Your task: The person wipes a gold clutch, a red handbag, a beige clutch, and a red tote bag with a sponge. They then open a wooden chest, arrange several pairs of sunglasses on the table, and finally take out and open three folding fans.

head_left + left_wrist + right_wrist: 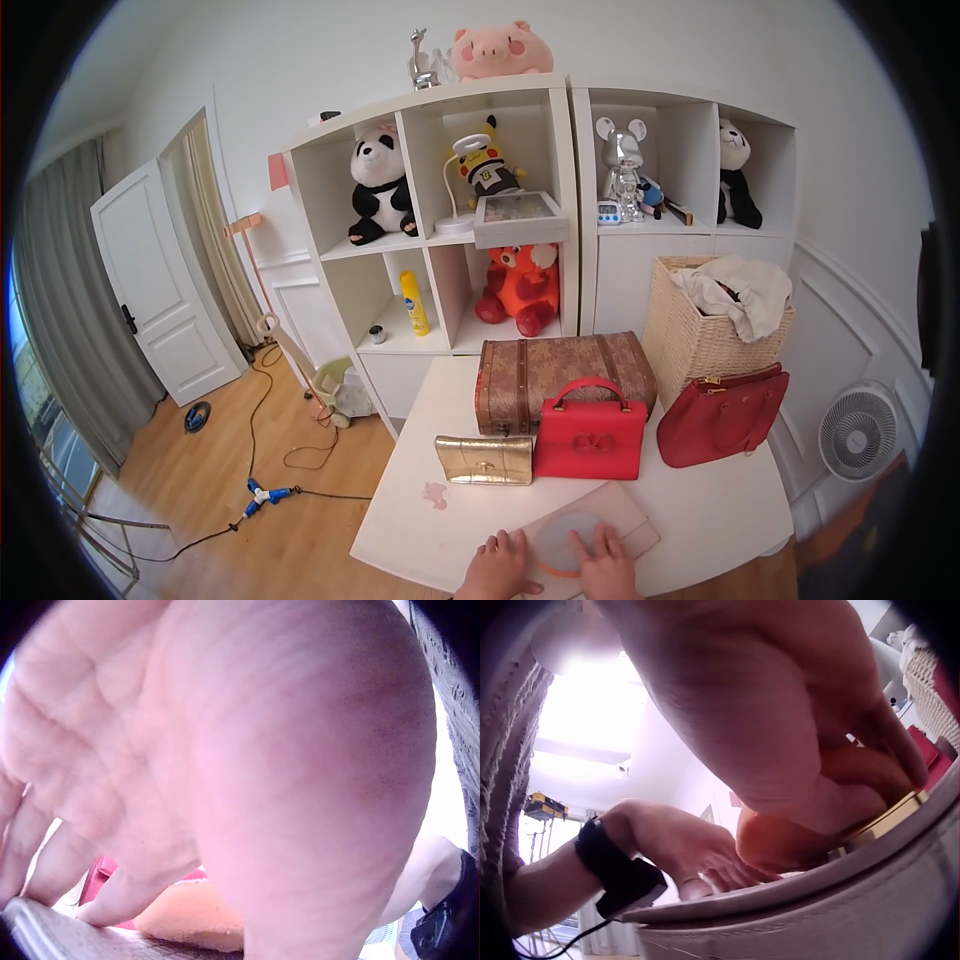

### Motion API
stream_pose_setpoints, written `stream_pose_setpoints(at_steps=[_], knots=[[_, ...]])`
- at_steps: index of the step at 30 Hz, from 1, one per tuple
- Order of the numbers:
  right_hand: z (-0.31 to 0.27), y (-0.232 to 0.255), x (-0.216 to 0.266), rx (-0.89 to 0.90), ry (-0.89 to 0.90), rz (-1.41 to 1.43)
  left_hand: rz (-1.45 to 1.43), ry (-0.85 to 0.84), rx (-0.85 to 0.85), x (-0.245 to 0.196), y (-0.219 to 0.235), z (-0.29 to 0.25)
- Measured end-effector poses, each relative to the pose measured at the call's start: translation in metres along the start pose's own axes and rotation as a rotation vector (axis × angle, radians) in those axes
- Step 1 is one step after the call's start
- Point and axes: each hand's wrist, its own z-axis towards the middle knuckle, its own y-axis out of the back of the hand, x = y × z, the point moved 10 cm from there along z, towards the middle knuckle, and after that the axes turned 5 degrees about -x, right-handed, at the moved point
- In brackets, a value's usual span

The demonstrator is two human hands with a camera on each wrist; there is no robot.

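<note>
A pale pinkish-beige bag [625, 510] lies flat at the table's near edge. On it sits a round pad [553, 536], grey on top with an orange rim; its orange side [769, 840] shows soft and thick in the right wrist view. My right hand [607, 567] grips this pad, thumb along its near side and fingers over its top. My left hand [497, 567] rests with spread, straight fingers on the bag's left part, beside the pad. Gold hardware [885, 825] shows on the bag near the right fingertips. In the left wrist view the palm [112, 735] hides most of the bag.
Behind the bag stand a gold clutch [484, 461], a red handbag [590, 440], a darker red tote [722, 418] and a brown patterned case [565, 362]. A wicker basket [700, 340] with cloth stands behind them. White shelves [572, 200] hold plush toys.
</note>
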Motion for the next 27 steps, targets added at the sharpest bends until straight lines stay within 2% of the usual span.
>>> stream_pose_setpoints(at_steps=[1, 4, 8, 11, 13, 14, 16, 20, 22, 23, 25, 27], knots=[[-0.001, -0.001, 0.013, -0.013, 0.091, 0.048, -0.023, 0.015, 0.005, 0.001, 0.002, 0.001], [-0.002, 0.005, 0.018, -0.048, 0.056, 0.021, -0.051, 0.027, 0.003, 0.002, 0.004, 0.0], [0.004, 0.024, 0.004, -0.058, 0.104, 0.042, -0.03, 0.002, -0.026, 0.004, -0.002, -0.003], [0.008, 0.038, -0.022, -0.116, 0.085, -0.059, -0.065, 0.023, 0.002, 0.006, -0.002, -0.003], [0.011, 0.046, -0.055, -0.194, -0.033, -0.027, -0.063, 0.016, -0.007, 0.006, -0.003, -0.002], [0.011, 0.045, -0.065, -0.189, -0.039, -0.028, -0.066, 0.016, -0.009, 0.005, -0.005, -0.004], [0.01, 0.037, -0.091, -0.158, -0.172, -0.019, -0.061, 0.012, -0.01, 0.003, -0.008, 0.0], [0.001, 0.021, -0.069, -0.152, -0.209, -0.149, -0.053, 0.053, 0.051, 0.0, 0.002, 0.001], [0.001, 0.011, -0.035, -0.116, -0.057, -0.197, -0.071, 0.053, 0.094, 0.002, 0.0, 0.001], [0.002, 0.017, -0.018, -0.106, -0.066, -0.196, -0.086, 0.054, 0.13, 0.004, -0.003, 0.0], [0.002, 0.022, 0.034, 0.0, 0.129, -0.089, -0.115, 0.036, 0.115, 0.005, -0.001, 0.001], [-0.002, 0.018, 0.044, 0.023, 0.161, -0.124, -0.146, 0.02, 0.094, 0.008, -0.005, 0.0]])
